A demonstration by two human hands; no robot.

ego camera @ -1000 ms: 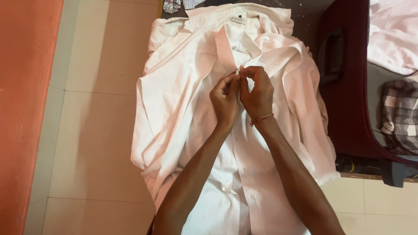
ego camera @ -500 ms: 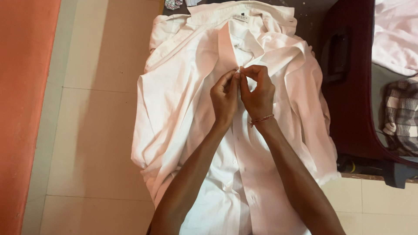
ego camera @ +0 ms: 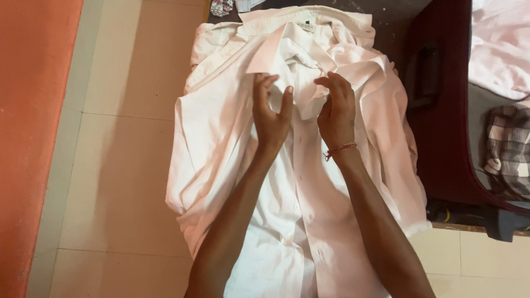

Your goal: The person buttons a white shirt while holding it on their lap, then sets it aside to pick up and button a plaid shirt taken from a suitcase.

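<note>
A pale white button-front shirt (ego camera: 221, 143) lies front up on the tiled floor, with its collar (ego camera: 309, 22) at the far end. My left hand (ego camera: 270, 113) is at the chest just below the collar, fingers curled around the edge of the left front panel. Close beside it, my right hand (ego camera: 337, 110), a red thread around its wrist, is curled over the folded edge of the right front panel. A small gap separates the two hands. The shirt's lower front is partly hidden under my forearms.
An orange mat (ego camera: 33, 138) runs along the left. A dark maroon open suitcase (ego camera: 441, 138) stands to the right of the shirt, holding a plaid cloth (ego camera: 508, 149) and a pale pink garment (ego camera: 497, 44). Beige floor tiles (ego camera: 121, 165) lie between mat and shirt.
My hands, pinched together at the shirt's placket before, have moved apart and slightly up toward the collar, spreading the two front edges.
</note>
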